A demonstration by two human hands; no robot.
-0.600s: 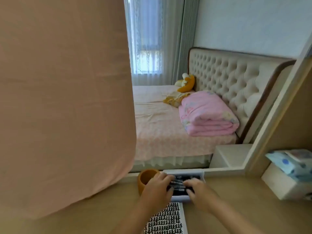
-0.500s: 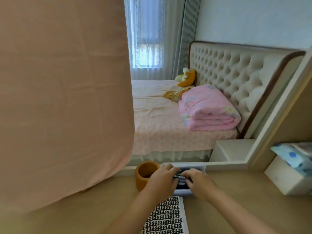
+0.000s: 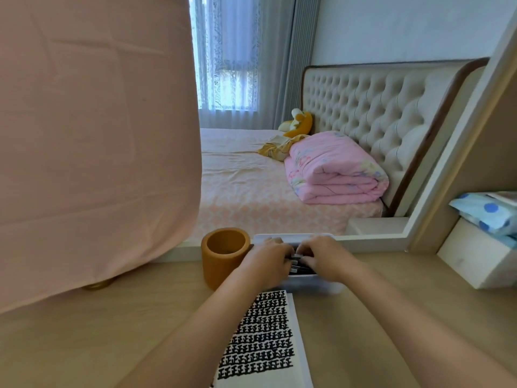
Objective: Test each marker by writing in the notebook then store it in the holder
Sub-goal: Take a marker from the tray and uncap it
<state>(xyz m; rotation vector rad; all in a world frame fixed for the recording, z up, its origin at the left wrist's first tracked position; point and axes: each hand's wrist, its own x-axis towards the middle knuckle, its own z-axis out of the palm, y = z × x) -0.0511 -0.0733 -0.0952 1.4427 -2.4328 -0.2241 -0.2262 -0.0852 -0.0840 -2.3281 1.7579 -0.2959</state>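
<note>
1. Both hands are down in the white tray (image 3: 282, 237) at the far edge of the desk (image 3: 84, 337), right up against the ledge.
2. The left hand (image 3: 265, 261) comes in knuckles up, fingers bent down over the dark markers (image 3: 297, 265). Its fingertips are hidden, so I cannot tell whether it has actually closed on one.
3. The right hand (image 3: 326, 259) mirrors it from the other side, fingers curled down onto the same bunch. I cannot tell how firm its hold is either.
4. The markers lie flat in the tray, directly between and beneath the two hands. Only a few dark barrel ends show in the gap between the fingers.
5. The orange holder (image 3: 225, 254) stands upright just left of the tray, beside the left wrist, with its mouth open to the camera.
6. The notebook (image 3: 265, 340) lies on the desk nearer the person, between the forearms, its page packed with rows of black marks.
7. A pink cloth (image 3: 98, 135) hangs over the left side of the view.
8. Beyond the desk are a bed with a folded pink quilt (image 3: 335, 172) and a yellow plush toy (image 3: 300, 123).
9. On the right, a blue dotted pack (image 3: 486, 211) sits on a white box (image 3: 475, 259).
</note>
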